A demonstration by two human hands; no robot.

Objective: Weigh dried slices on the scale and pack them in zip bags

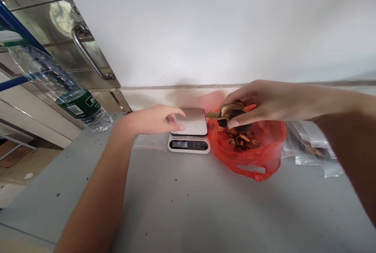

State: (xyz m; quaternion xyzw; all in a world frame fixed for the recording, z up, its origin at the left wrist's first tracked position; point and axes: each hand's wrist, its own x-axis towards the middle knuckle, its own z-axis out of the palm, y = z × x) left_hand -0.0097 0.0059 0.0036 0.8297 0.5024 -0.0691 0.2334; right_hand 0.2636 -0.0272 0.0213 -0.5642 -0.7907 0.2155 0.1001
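My right hand (249, 102) is closed around several brown dried slices (230, 112), held just over the mouth of a red plastic bag (249, 163). More dried slices (242, 140) lie inside the bag. What they are exactly I cannot make out. My left hand (158, 120) hovers with fingers apart at the left side of a small digital kitchen scale (194, 123); it holds nothing. The scale's metal plate is bare, and its small display (179, 144) is too blurred to read. Beneath my left hand lies a flat clear zip bag (151, 142).
Clear zip bags (314, 143), some with brown pieces in them, lie right of the red bag. A large water bottle (79, 104) with a green label stands at the table's left edge. A white wall (220, 29) borders the grey table (188, 214), which has dark crumbs on it.
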